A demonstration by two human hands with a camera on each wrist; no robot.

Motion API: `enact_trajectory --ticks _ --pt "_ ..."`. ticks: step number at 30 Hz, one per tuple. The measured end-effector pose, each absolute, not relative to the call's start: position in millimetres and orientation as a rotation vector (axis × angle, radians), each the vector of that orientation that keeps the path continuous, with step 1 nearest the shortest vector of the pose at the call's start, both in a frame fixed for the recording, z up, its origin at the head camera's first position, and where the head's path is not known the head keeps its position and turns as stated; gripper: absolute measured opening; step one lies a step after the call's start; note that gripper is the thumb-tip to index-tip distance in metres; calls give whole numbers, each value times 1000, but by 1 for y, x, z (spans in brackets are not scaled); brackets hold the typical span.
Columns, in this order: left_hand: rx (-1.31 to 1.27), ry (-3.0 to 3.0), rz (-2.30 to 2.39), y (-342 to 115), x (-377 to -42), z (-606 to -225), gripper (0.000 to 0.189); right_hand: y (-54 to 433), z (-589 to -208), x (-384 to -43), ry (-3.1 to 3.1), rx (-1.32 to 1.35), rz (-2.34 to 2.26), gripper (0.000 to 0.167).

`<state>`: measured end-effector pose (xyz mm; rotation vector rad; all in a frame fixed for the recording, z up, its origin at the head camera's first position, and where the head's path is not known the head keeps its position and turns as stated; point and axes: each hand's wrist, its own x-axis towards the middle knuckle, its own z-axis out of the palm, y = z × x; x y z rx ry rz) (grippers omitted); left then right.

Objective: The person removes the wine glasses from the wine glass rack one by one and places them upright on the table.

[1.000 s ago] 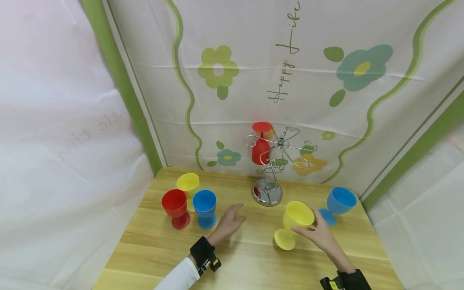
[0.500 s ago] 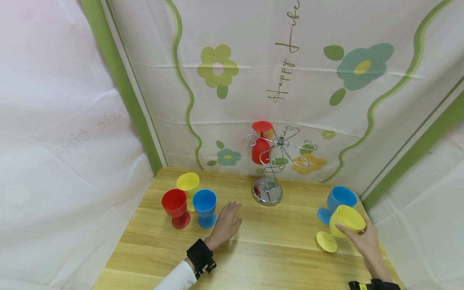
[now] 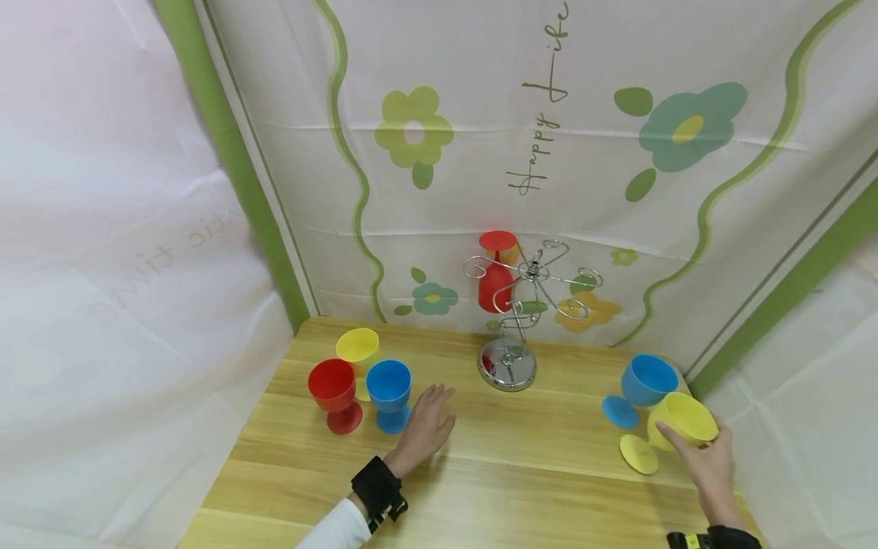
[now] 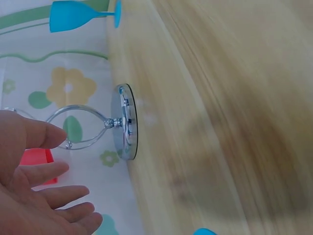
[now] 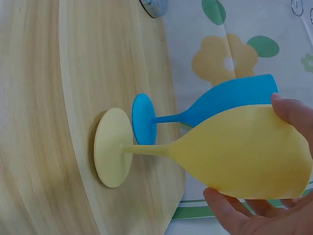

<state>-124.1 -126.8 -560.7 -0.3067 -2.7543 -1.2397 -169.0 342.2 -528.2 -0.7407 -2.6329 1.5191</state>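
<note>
My right hand grips a yellow plastic goblet by its bowl, thumb on one side and fingers on the other. The goblet is upright at the table's right side, in front of a blue goblet; its foot is at or very near the tabletop. My left hand holds nothing, its fingers extended over the table just right of another blue goblet. Beside that one stand a red goblet and a second yellow goblet, partly hidden behind them.
A chrome stemware rack with curled arms stands at the back middle. From one arm a red goblet hangs upside down. Behind the wooden table is a printed fabric wall; white fabric also hangs at both sides.
My right hand has carried the yellow goblet rightward, from in front of the rack to beside the right blue goblet. My left hand has shifted slightly left, its palm turning downward.
</note>
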Motion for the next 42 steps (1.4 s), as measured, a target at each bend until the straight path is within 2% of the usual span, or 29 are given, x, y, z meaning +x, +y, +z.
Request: enact_trajectory --ticks 34,42 --pt "-302 -2738 -1222 -132 -118 -567 43 354 -537 -175 -2573 -700 1542 113" --pt "-295 -2732 -1249 -132 -118 -565 43 356 -517 -179 -2478 -600 1411 111"
